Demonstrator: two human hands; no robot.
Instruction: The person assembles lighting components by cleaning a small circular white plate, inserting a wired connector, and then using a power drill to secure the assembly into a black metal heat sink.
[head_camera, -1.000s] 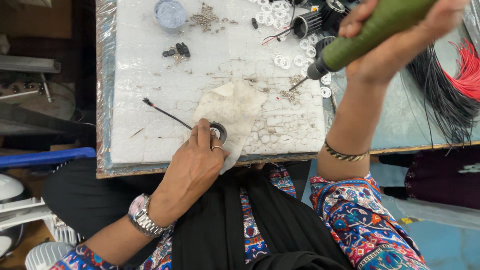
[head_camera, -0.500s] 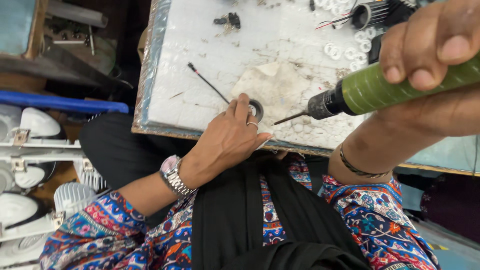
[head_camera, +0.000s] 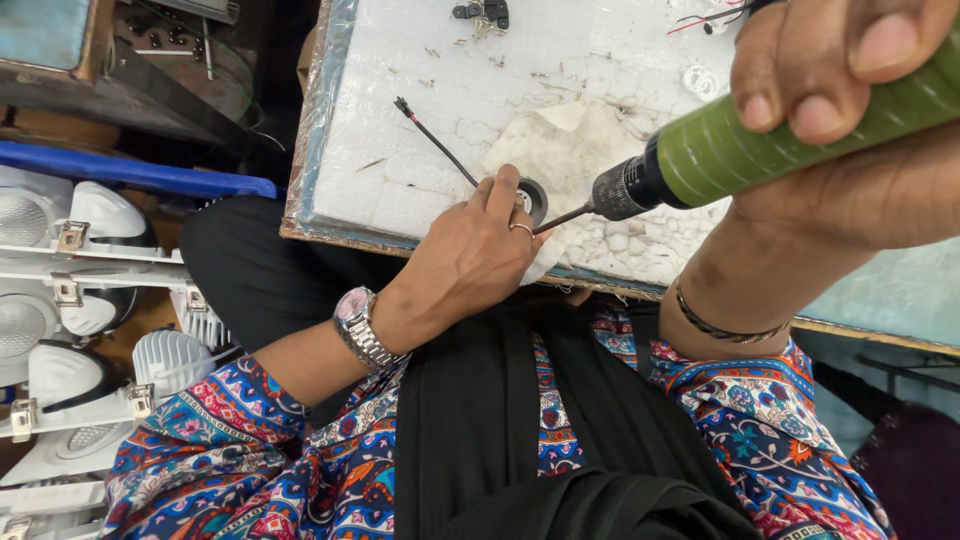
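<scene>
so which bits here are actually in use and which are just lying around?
In use: left hand pinning the small round ring part with its black wire; right hand holding the green power screwdriver, bit at the ring.

Lying about: black connectors, white rings, white lamp housings beside the foam board.

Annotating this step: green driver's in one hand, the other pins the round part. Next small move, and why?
Probably ease the bit down into the round part. The right hand holds the green driver angled with its tip just beside it, and the left hand pins it on the white foam board.
</scene>
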